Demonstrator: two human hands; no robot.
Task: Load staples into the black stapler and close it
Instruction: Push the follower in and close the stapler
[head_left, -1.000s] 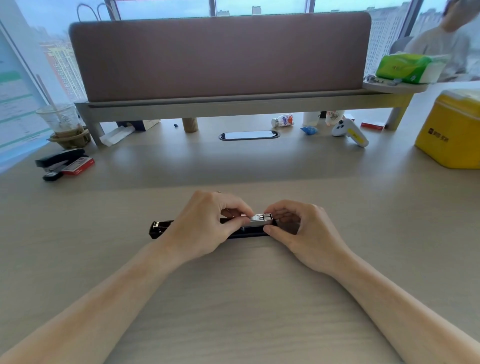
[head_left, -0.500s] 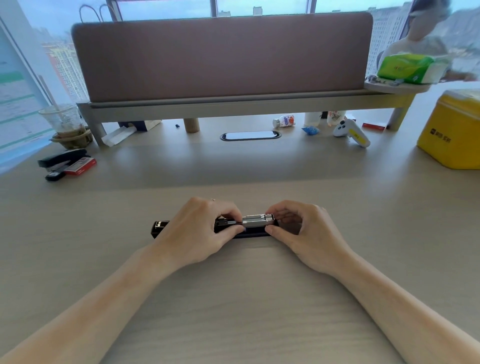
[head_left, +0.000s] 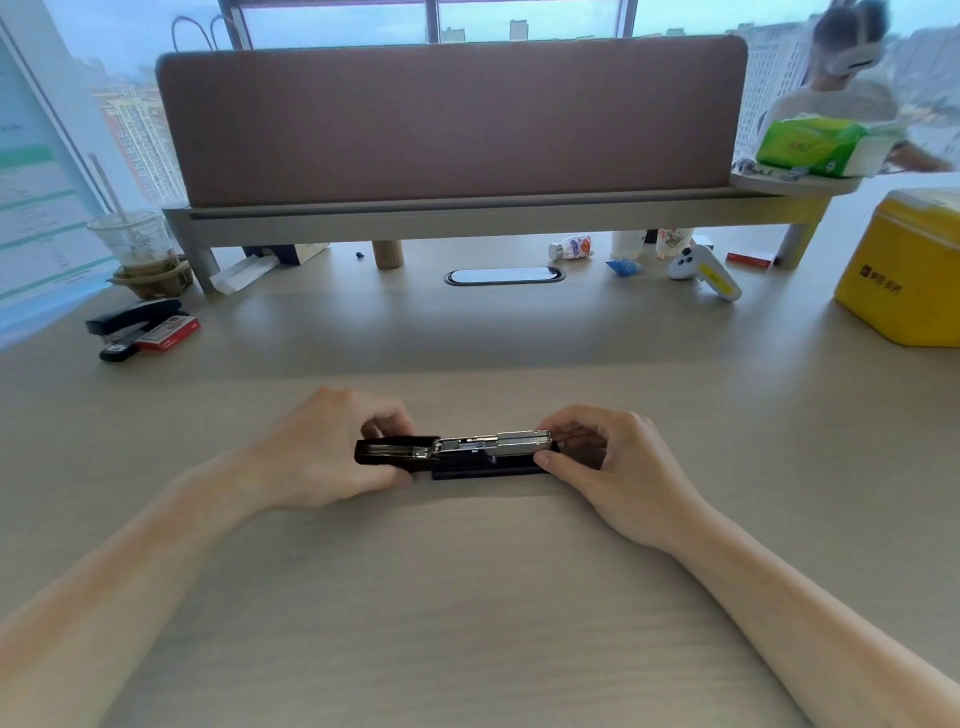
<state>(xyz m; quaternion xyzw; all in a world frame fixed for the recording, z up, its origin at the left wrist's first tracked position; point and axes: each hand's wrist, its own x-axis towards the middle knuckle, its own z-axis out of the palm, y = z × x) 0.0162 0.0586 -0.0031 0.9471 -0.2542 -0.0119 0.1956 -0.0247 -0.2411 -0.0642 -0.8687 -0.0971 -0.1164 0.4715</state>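
The black stapler (head_left: 467, 470) lies lengthwise on the desk in front of me, opened flat. Its silver magazine (head_left: 493, 442) is exposed, with a strip of staples (head_left: 522, 439) sitting at its right end. My left hand (head_left: 317, 457) grips the stapler's black top cover at the left end. My right hand (head_left: 613, 467) pinches the right end of the stapler, thumb on the near side, fingers behind. Both hands rest on the desk.
A second black stapler (head_left: 132, 319) and a red staple box (head_left: 169, 332) lie at the far left. A yellow box (head_left: 906, 270) stands at the right. A white controller (head_left: 704, 270), a cup (head_left: 135, 247) and a divider shelf (head_left: 467, 208) are behind. A person sits at the back right.
My left hand has slid left along the stapler, uncovering more of the silver magazine. The right hand has stayed at the right end.
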